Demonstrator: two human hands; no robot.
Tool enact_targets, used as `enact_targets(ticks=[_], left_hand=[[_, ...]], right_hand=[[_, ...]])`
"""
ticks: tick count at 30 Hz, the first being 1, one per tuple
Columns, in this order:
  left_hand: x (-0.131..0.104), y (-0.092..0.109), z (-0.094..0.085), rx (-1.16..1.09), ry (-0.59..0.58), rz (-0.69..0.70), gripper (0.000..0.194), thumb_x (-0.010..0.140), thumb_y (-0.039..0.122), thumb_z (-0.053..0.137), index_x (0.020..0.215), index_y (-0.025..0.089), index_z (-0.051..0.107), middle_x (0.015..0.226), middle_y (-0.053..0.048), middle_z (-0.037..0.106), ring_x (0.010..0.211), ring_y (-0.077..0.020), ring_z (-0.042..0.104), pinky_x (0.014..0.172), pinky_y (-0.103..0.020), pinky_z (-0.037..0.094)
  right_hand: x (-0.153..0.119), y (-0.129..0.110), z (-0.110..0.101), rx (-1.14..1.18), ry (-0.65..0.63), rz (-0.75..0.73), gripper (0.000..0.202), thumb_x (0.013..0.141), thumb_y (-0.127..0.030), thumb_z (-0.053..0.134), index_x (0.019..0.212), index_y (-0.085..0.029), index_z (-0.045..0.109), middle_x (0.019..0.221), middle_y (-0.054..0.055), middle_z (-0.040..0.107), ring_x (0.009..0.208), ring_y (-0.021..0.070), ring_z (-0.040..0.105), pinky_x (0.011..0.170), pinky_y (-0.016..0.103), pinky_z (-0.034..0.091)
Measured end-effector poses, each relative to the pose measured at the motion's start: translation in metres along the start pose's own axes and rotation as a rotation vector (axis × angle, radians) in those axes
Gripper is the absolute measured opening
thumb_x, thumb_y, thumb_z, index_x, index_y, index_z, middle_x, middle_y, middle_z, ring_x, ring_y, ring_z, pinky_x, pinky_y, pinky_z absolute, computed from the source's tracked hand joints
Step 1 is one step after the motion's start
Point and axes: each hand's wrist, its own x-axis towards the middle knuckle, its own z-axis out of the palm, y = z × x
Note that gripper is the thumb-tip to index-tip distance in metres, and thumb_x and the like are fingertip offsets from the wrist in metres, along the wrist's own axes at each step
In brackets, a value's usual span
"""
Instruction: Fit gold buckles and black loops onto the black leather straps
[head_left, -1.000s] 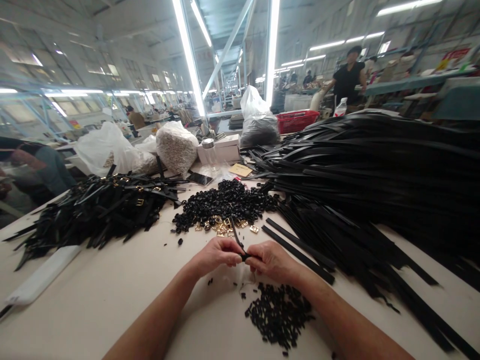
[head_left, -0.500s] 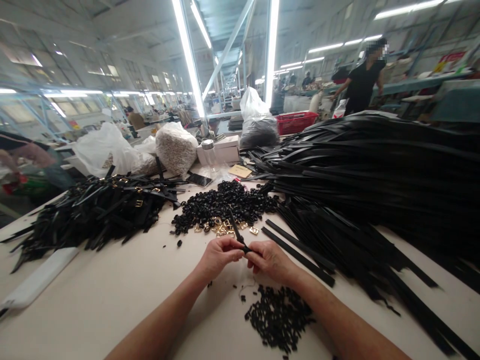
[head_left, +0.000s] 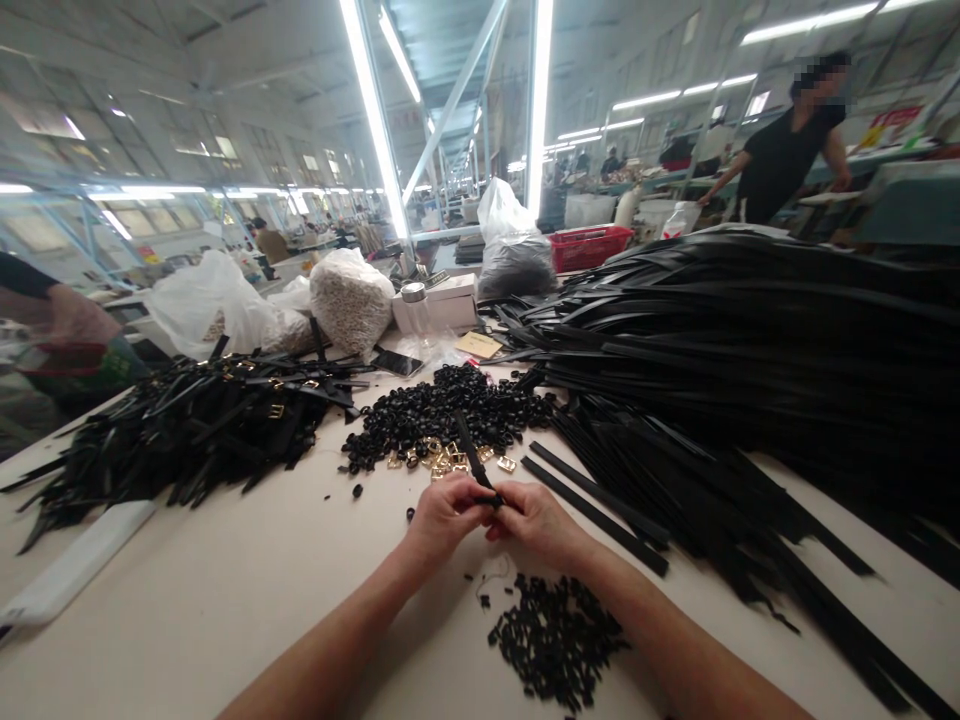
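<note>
Both my hands meet over the middle of the table, gripping one black strap (head_left: 471, 446) whose free end points away from me. My left hand (head_left: 447, 512) pinches it from the left side. Pressed close against it, my right hand (head_left: 534, 520) pinches the same strap from the right; the held part is mostly hidden by fingers. Just beyond lie gold buckles (head_left: 445, 456) and a heap of small black loops (head_left: 457, 405). Nearer me, below my right hand, is a pile of small black pieces (head_left: 556, 640).
A pile of buckled black straps (head_left: 187, 425) lies left, with a white flat bar (head_left: 82, 560) before it. Long black straps (head_left: 750, 330) fill the right side. Behind stand plastic bags (head_left: 351, 295), a jar (head_left: 415, 305) and a red basket (head_left: 589, 246). Co-workers (head_left: 787, 150) are farther off.
My hands have shifted slightly and drawn closer together on the strap. A small black loop now shows beside my left hand. The person at the back right has moved rightward.
</note>
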Motion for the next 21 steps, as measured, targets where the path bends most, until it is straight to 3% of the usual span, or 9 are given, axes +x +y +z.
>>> enact_targets(ticks=[6, 15, 21], left_hand=[[0.002, 0.000, 0.002, -0.050, 0.012, -0.038, 0.011, 0.069, 0.012, 0.068, 0.077, 0.018, 0.073, 0.073, -0.002, 0.062, 0.065, -0.0123, 0.057, 0.058, -0.020, 0.043], [-0.002, -0.010, 0.005, -0.293, 0.050, -0.163, 0.012, 0.069, 0.020, 0.072, 0.077, 0.015, 0.064, 0.073, -0.002, 0.064, 0.065, -0.0131, 0.057, 0.061, -0.022, 0.047], [-0.002, 0.001, 0.003, -0.280, -0.027, -0.128, 0.009, 0.076, 0.023, 0.068, 0.078, 0.014, 0.068, 0.072, -0.003, 0.064, 0.065, -0.0140, 0.058, 0.062, -0.024, 0.047]], right_hand=[[-0.001, 0.002, -0.001, 0.074, -0.054, 0.013, 0.024, 0.074, -0.018, 0.052, 0.094, -0.016, 0.064, 0.086, 0.002, 0.067, 0.073, 0.0178, 0.070, 0.068, 0.029, 0.057], [-0.004, -0.010, 0.002, 0.031, -0.035, -0.022, 0.027, 0.078, -0.025, 0.059, 0.102, -0.015, 0.065, 0.087, 0.003, 0.068, 0.072, 0.0165, 0.069, 0.067, 0.027, 0.056], [-0.005, -0.009, 0.002, -0.012, 0.055, -0.009, 0.027, 0.084, -0.040, 0.058, 0.086, -0.014, 0.064, 0.072, 0.001, 0.064, 0.059, 0.0128, 0.064, 0.053, 0.022, 0.051]])
